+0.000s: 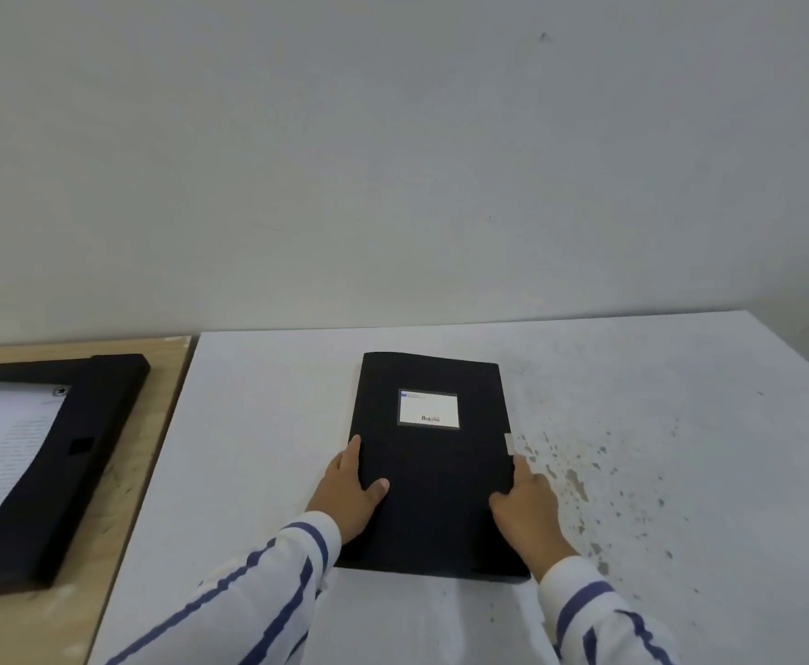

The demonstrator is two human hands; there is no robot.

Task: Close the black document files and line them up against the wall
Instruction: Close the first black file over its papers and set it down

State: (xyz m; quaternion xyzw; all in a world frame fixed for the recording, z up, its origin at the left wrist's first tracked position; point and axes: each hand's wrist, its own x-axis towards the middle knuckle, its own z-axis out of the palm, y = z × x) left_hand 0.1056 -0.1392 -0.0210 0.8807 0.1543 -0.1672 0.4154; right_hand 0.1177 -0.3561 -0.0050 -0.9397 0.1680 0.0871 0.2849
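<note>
A closed black document file with a white label lies flat on the white table, a short way from the wall. My left hand grips its left edge, thumb resting on the cover. My right hand holds its right edge near a small grey clasp tab. A second black document file lies open at the left on a wooden surface, with a printed sheet inside it.
The wooden surface adjoins the white table on the left. Dark specks stain the table to the right of the closed file. A bare strip of table runs between the file and the wall.
</note>
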